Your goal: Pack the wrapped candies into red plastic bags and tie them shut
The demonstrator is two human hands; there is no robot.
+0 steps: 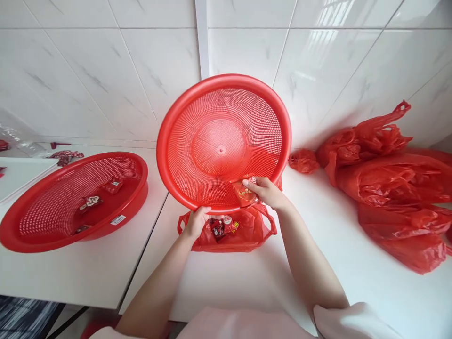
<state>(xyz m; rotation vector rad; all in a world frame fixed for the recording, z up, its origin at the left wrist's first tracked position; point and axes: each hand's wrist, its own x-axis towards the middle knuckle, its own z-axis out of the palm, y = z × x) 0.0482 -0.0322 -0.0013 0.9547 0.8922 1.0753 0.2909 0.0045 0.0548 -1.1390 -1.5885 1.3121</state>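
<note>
A round red plastic colander (197, 89) stands tilted up on its edge in front of me, its mesh inside facing me. My left hand (197, 221) grips its lower rim, with the fingers partly hidden. Inside the lower right of the colander, my right hand (263, 190) is closed on a red candy packet (244, 192) with gold print. Below the colander lies an opened red plastic bag (243, 238). Several small wrapped candies (223, 227) show in the bag's mouth, partly covered by the rim and my left hand.
A second red colander (123, 214) on the left holds a few wrapped packets (113, 185). Several filled red plastic bags (388, 183) are heaped at the right. A tiled wall (158, 61) closes off the back. Between two white tables (88, 273) runs a seam.
</note>
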